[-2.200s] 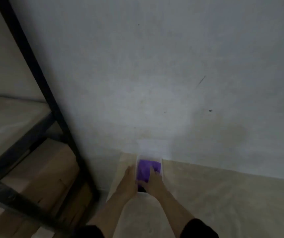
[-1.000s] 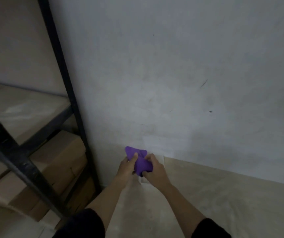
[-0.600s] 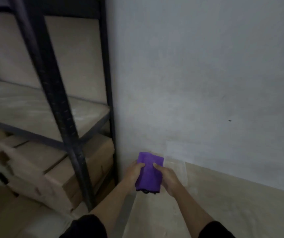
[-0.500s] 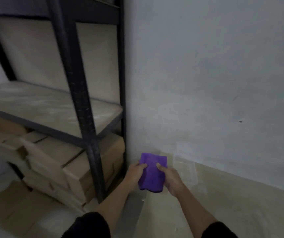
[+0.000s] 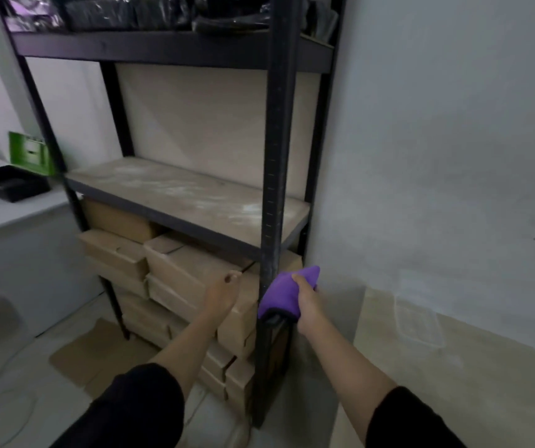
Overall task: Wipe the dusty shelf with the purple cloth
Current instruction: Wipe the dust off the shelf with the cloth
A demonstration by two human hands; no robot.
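Purple cloth (image 5: 287, 295) sits bunched in your right hand (image 5: 306, 302), with your fingers and thumb curled round it. It is low and near you, in front of the black front post (image 5: 274, 156) of the rack. Whether it touches the post, you cannot tell from this view. It lies below the level of the dusty shelf (image 5: 188, 195) and is apart from the board. That shelf is a pale board streaked with white dust, thickest toward its right end.

Your left hand (image 5: 222, 295) hangs just left of the post, fingers loosely curled and thumb up, holding nothing. Behind it, cardboard boxes (image 5: 175, 270) are stacked under the dusty shelf. The upper shelf (image 5: 162, 43) carries dark bagged goods.

To the right, a clear plastic container (image 5: 418, 321) rests on the beige desk (image 5: 453, 399) against the grey wall (image 5: 437, 140). Far left, a black tray (image 5: 7, 185) lies on a white desk (image 5: 1, 211), with a green box (image 5: 30, 153) behind it. Flattened cardboard (image 5: 91, 354) lies on the floor near the rack's left legs.
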